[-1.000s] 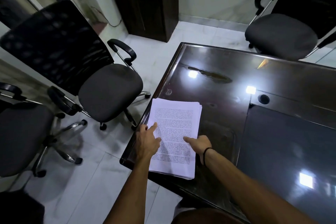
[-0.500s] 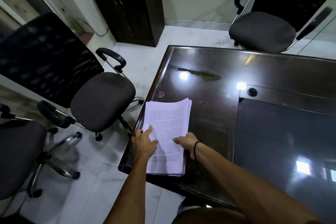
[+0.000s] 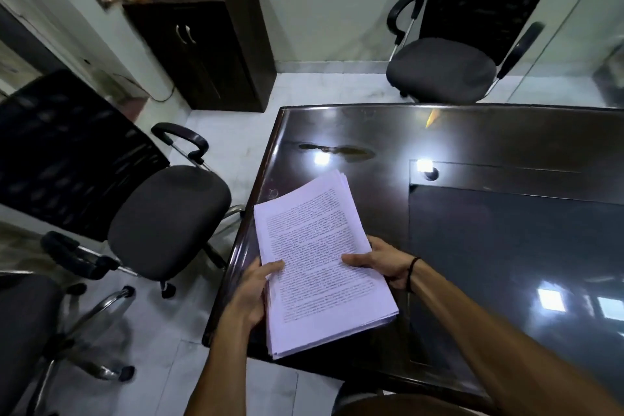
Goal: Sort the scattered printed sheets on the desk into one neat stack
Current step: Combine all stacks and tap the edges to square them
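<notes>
Stack of printed sheets lifted off the desk's left edge, held in both hands.

The glossy dark wooden desk [image 3: 354, 132] no longer bears the thick stack of white printed sheets [image 3: 317, 257], which lay flat before; it now tilts above the near-left corner, text too small to read. Left hand [image 3: 251, 294] and right hand [image 3: 381, 260] clamp its side edges, thumbs on top.

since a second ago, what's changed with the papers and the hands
Both hands have taken hold of the stack of sheets: the left hand grips its left edge, the right hand its right edge, thumbs on top. Earlier their fingers only rested on it. The stack has turned clockwise. No loose sheets lie on the desk, as before.
</notes>
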`<state>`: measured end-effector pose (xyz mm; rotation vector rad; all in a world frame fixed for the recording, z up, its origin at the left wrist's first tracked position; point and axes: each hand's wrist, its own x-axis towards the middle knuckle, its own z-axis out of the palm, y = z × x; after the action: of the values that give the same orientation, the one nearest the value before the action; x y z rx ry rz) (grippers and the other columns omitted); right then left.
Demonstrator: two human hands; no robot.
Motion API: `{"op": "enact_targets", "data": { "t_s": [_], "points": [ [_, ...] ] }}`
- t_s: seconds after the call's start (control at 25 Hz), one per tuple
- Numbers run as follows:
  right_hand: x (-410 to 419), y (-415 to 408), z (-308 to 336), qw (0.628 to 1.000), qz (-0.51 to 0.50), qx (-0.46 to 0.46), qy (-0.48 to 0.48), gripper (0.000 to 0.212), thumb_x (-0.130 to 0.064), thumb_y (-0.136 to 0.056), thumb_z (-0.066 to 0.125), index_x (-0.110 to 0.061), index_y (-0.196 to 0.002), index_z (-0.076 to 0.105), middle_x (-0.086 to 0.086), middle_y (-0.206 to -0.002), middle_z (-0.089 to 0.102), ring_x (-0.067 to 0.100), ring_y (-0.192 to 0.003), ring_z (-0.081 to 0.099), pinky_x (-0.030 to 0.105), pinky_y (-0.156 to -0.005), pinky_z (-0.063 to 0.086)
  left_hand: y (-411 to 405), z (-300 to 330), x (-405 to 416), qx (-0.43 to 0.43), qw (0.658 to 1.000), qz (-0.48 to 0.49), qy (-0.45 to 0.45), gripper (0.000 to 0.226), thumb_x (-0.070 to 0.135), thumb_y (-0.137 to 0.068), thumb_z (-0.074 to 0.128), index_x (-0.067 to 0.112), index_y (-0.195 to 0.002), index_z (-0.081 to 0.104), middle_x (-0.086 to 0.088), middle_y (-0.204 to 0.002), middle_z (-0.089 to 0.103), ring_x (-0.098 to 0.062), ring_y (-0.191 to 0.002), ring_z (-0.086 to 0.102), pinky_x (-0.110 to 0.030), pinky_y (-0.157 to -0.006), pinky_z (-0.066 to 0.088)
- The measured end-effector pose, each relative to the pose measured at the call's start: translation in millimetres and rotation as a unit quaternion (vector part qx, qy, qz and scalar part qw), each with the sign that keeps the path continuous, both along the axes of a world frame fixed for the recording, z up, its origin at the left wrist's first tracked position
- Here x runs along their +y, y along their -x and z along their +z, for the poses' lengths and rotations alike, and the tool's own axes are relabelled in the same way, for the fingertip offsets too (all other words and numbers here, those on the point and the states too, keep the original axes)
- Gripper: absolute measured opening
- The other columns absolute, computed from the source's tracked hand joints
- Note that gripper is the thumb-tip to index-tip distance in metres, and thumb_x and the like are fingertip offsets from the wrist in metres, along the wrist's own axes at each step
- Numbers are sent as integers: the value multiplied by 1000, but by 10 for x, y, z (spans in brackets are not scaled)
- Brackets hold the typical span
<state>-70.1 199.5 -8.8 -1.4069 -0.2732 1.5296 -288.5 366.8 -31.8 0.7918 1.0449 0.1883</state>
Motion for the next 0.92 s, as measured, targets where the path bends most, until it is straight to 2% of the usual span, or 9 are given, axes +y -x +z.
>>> {"op": "enact_targets", "data": {
  "t_s": [0.08, 0.2, 0.36, 0.44, 0.52, 0.64, 0.72, 0.8, 0.92],
  "points": [
    [-220, -120, 156, 997, -63, -16, -29, 36, -3, -91, 65, -3, -126, 58, 15, -123, 68, 32, -106, 69, 41, -88, 58, -334, 105, -194, -40, 999, 7, 5, 45, 1, -86, 63, 6, -131, 59, -21, -126, 69, -43, -108, 68, -53, -87, 58],
    [-667, -368, 277, 988, -135, -60, -47, 37, -12, -92, 66, -11, -128, 57, 11, -123, 69, 29, -106, 69, 43, -89, 58, -871, 212, -514, -42, 998, -15, -42, 45, -7, -84, 60, 6, -127, 58, -20, -123, 71, -38, -101, 70, -50, -83, 59],
    [-1455, -874, 348, 969, -174, -176, -22, 39, -7, -93, 64, -18, -129, 56, 1, -121, 70, 22, -106, 70, 38, -88, 58, -1586, 461, -1079, -20, 971, -138, -192, 37, -10, -87, 65, 14, -115, 68, -7, -110, 78, -24, -96, 75, -36, -80, 60],
    [-1813, -1123, 408, 942, -197, -273, -1, 39, -10, -90, 68, -21, -126, 57, -6, -118, 70, 19, -108, 69, 36, -90, 56, -1952, 588, -1411, -3, 949, -164, -270, 30, -5, -85, 71, 14, -108, 71, -5, -107, 78, -17, -90, 75, -29, -76, 60],
    [-2166, -1381, 510, 900, -236, -364, 37, 38, -15, -87, 72, -25, -121, 59, -10, -115, 70, 15, -106, 68, 36, -92, 55, -2332, 736, -1797, 28, 919, -175, -352, 26, 4, -84, 76, 13, -108, 71, 0, -104, 77, -14, -88, 74, -28, -77, 59],
    [-2658, -1728, 705, 858, -307, -410, 33, 38, -11, -85, 72, -28, -117, 61, -11, -108, 71, 12, -99, 67, 38, -91, 55, -2821, 966, -2417, 22, 896, -147, -418, 27, 7, -82, 79, 13, -107, 70, 2, -98, 73, -18, -87, 71, -30, -78, 57],
    [-2944, -1959, 791, 839, -330, -431, 17, 33, -10, -84, 71, -31, -107, 62, -11, -100, 71, 14, -94, 68, 42, -87, 57, -3108, 1061, -2731, 17, 883, -114, -454, 29, 5, -81, 81, 10, -108, 72, 1, -93, 71, -20, -82, 69, -24, -68, 53],
    [-3139, -2149, 854, 830, -343, -440, -3, 28, -13, -81, 69, -32, -100, 60, -9, -95, 71, 21, -93, 68, 47, -83, 57, -3298, 1100, -2917, -2, 880, -89, -466, 25, 1, -81, 79, 4, -104, 72, -3, -90, 72, -19, -78, 67, -20, -60, 48],
    [-3373, -2427, 897, 829, -346, -439, -34, 26, -17, -79, 68, -33, -98, 60, -7, -93, 71, 26, -92, 66, 49, -80, 56, -3509, 1162, -3174, -15, 882, -51, -469, 22, 2, -81, 80, 5, -101, 71, -3, -87, 72, -14, -74, 66, -20, -62, 52]
  ]
}}
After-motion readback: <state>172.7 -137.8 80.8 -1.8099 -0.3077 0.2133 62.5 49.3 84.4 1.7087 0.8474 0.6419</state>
